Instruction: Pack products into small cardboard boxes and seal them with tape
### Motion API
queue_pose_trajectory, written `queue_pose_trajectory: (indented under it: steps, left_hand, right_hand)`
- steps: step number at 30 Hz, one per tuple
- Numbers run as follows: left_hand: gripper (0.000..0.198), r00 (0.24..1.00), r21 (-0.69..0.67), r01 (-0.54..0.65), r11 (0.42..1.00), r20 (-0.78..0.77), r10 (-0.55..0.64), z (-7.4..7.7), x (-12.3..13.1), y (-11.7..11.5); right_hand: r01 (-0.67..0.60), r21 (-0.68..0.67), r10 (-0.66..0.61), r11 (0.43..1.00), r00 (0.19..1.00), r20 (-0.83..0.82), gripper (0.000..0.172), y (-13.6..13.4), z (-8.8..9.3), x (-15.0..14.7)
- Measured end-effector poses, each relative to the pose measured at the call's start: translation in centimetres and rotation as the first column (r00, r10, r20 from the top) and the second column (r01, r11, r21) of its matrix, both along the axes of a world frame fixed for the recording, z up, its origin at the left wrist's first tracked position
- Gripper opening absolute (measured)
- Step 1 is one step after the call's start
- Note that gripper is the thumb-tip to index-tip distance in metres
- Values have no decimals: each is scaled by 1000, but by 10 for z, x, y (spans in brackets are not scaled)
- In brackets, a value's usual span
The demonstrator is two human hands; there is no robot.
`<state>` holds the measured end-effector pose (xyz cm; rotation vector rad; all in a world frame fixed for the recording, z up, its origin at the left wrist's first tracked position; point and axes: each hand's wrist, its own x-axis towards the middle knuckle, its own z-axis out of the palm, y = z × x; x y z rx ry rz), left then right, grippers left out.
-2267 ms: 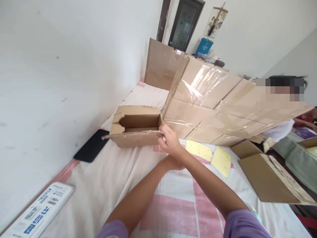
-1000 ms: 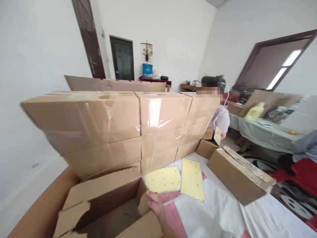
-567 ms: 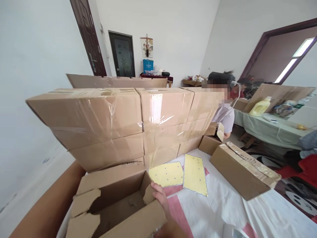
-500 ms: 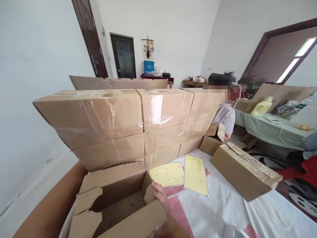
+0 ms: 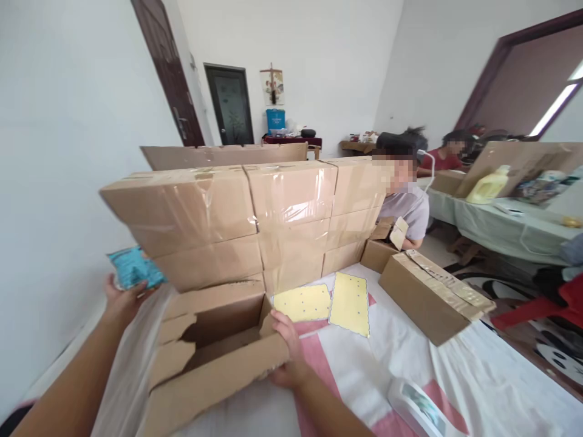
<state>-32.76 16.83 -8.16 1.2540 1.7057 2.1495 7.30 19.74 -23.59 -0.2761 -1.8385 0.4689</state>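
Carton (image 5: 214,370) looks mid-loading: your right hand (image 5: 283,352) pinches its flap open, your left hand (image 5: 119,297) grips a teal packet (image 5: 134,267); next, clear the rim.

The open box (image 5: 218,379) sits before the stacked cartons (image 5: 291,200); sheets (image 5: 303,303) at two o'clock (side by side), a packet (image 5: 135,267) at ten.

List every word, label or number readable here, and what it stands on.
No text reads clearly.
Blue packet in the left hand: print blurred.
Open carton gripped by the right hand: no print visible.
White device on the sheet: markings too blurred.
Wall hanging: too small.
Yellow bottle: label too small.
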Motion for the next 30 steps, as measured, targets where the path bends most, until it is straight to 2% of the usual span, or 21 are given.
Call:
queue_pose_trajectory:
  steps: [3, 6, 8, 10, 13, 15, 17, 18, 20, 22, 23, 24, 26, 28, 30]
  left_hand:
    - [69, 968, 19, -82, 996, 240, 75, -4, -19, -71]
    - [63, 894, 149, -89, 985, 448, 13, 15, -11, -138]
    - [65, 861, 201, -146, 969, 509, 24, 33, 6, -164]
    - [70, 868, 219, -174, 960, 494, 45, 47, 27, -177]
    - [83, 947, 145, -99, 984, 316, 49, 59, 59, -181]
    - [89, 989, -47, 14, 999, 146, -7, 66, 80, -178]
    - [86, 983, -301, 136, 944, -75, -165, 74, 101, -171]
    - [80, 937, -437, 177, 882, -199, -287, 77, 112, -165]
    - [67, 736, -689, 166, 705, -390, -554, 79, 134, -148]
    - [54, 491, -874, 45, 484, -403, -772, 71, 154, -129]
    - [48, 408, -921, -25, 388, -364, -837, 62, 163, -119]
    - [43, 361, -944, -80, 321, -328, -873, 53, 170, -111]
    - [36, 327, -958, -139, 250, -282, -902, 33, 178, -99]
    - [35, 322, -953, -163, 254, -295, -900, 19, 182, -95]
    - [37, 301, -934, -208, 289, -342, -890, 13, 185, -96]
  right_hand:
    - [-13, 23, 12, 1000, 1000, 24, 77, 1, 2, -1]
    - [-11, 36, 9, 999, 998, 61, 73, 0, 6, -1]
    - [-9, 29, 7, 1000, 997, 76, 71, -2, 10, -1]
    - [-13, 25, 11, 1000, 996, 83, 70, -4, 14, -1]
    - [-23, 31, 20, 999, 994, 109, 68, -10, 19, 1]
    - [-37, 23, 33, 999, 989, 142, 65, -13, 22, 3]
    - [-51, 19, 47, 999, 984, 170, 61, -15, 24, 4]
    - [-56, 22, 52, 998, 982, 180, 59, -16, 25, 5]
    - [-76, 33, 68, 997, 976, 205, 56, -17, 26, 5]
    - [-105, 50, 91, 993, 969, 231, 52, -18, 27, 5]
    - [-117, 63, 99, 991, 966, 238, 51, -19, 28, 4]
    - [-125, 80, 103, 989, 965, 241, 49, -20, 28, 4]
    - [-123, 105, 95, 987, 966, 242, 44, -22, 31, 4]
    - [-113, 94, 85, 989, 962, 260, 37, -23, 35, 5]
    - [-107, 66, 85, 992, 957, 277, 25, -23, 42, 6]
